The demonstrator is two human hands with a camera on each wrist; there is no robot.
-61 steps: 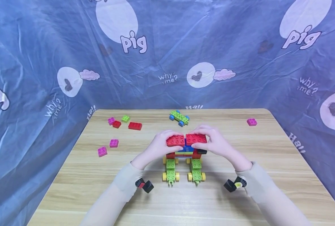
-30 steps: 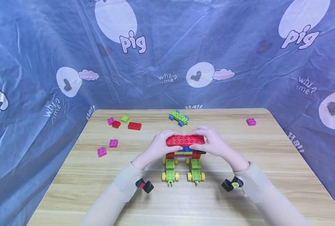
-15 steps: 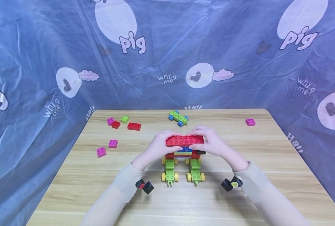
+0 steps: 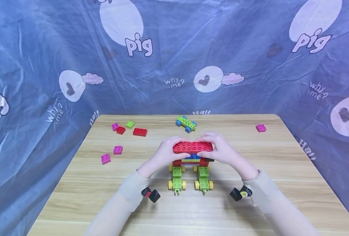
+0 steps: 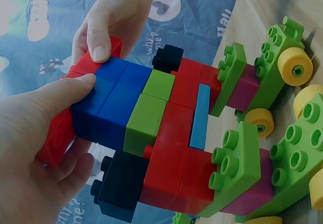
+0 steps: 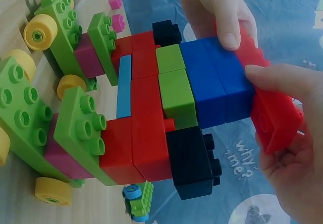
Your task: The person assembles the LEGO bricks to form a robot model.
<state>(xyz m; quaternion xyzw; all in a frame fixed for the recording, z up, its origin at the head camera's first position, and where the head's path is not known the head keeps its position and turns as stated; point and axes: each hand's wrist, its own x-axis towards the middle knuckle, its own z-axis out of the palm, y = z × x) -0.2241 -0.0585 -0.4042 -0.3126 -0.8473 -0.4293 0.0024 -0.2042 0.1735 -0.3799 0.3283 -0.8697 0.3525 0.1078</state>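
A tall toy-brick build stands on two green wheeled bases, left [image 4: 176, 184] and right [image 4: 204, 184], with yellow wheels. Two red bricks, left [image 4: 182, 147] and right [image 4: 202, 147], lie end to end across its top. My left hand [image 4: 164, 150] grips the left red brick, thumb at the front, fingers behind. The right red brick is held likewise by my right hand [image 4: 223, 150]. Beneath them come blue bricks [image 5: 111, 103], lime-green bricks [image 5: 146, 115] and more red ones [image 5: 169, 153]. Black bricks [image 6: 192, 161] stick out at the sides. Both thumbs touch the blue layer.
Behind the build stands a lime-green car base [image 4: 186, 123] with blue wheels. Loose pink bricks [image 4: 105, 159], red ones [image 4: 140, 132] and a green one [image 4: 130, 124] lie at the left. Another pink brick [image 4: 261, 128] lies far right. A patterned blue curtain [image 4: 168, 59] surrounds the table.
Two seconds ago a gap separated the two top red bricks. The right hand has shifted slightly left with its brick, and both bricks now meet end to end. The left hand has barely moved.
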